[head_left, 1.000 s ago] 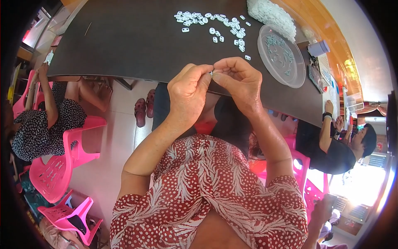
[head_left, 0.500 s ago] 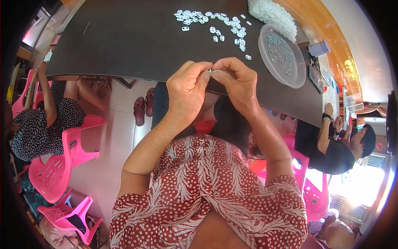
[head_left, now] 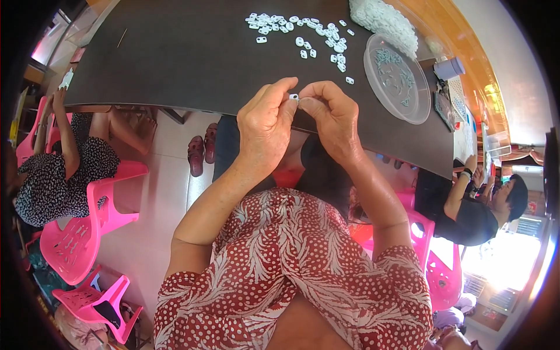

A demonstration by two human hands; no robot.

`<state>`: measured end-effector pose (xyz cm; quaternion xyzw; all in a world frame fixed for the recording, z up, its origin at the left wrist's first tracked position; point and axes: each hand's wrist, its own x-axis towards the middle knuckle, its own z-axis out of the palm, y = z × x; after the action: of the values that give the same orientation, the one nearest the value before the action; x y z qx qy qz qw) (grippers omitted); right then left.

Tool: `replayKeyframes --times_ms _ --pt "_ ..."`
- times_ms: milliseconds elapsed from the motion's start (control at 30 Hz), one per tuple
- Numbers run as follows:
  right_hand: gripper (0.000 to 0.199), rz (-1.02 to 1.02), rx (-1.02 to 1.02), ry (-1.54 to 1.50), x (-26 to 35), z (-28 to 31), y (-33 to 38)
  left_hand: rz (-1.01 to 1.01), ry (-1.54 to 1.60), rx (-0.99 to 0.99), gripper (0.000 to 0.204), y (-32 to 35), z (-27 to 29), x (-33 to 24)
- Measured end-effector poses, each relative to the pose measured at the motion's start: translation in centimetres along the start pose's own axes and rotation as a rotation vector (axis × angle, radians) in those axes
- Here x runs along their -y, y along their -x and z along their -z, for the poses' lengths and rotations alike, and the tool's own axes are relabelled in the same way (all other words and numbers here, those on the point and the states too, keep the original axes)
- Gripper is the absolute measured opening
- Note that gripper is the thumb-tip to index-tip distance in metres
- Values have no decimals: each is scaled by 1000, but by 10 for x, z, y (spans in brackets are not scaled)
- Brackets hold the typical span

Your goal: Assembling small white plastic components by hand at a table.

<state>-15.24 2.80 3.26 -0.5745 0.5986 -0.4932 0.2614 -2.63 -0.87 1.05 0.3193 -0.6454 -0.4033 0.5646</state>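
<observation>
Above the near edge of the dark table (head_left: pixel 169 64), both hands meet over a small white plastic piece (head_left: pixel 294 97) with a dark hole. My left hand (head_left: pixel 265 119) steadies this piece on the thumb side, its index finger lifted off it. Against the piece's right side, my right hand (head_left: pixel 332 116) has thumb and forefinger pinched together; whatever tiny thing may sit between them is hidden. Farther back lie many similar white pieces (head_left: pixel 268 24), scattered across the tabletop. A round clear plastic tub (head_left: pixel 421 111) on the right contains small grey-green screw-like parts (head_left: pixel 389 57).
Behind the tub sits a heap of white pieces (head_left: pixel 382 22) in a clear bag. A purple-grey cup (head_left: pixel 448 68) is by the wall. Pink chairs (head_left: pixel 73 245) and a seated person (head_left: pixel 61 169) are at left; another person (head_left: pixel 472 204) works at the right.
My left index finger has lifted away, exposing the white piece, which was mostly covered before. The right hand has shifted only slightly and stays pinched.
</observation>
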Motion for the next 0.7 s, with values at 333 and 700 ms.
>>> replayKeyframes --times_ms 333,700 --pt "5 97 62 149 -9 -1 -5 -104 -93 69 30 -3 3 7" --pt "9 -136 106 -88 -2 5 -7 290 214 54 25 -2 3 8"
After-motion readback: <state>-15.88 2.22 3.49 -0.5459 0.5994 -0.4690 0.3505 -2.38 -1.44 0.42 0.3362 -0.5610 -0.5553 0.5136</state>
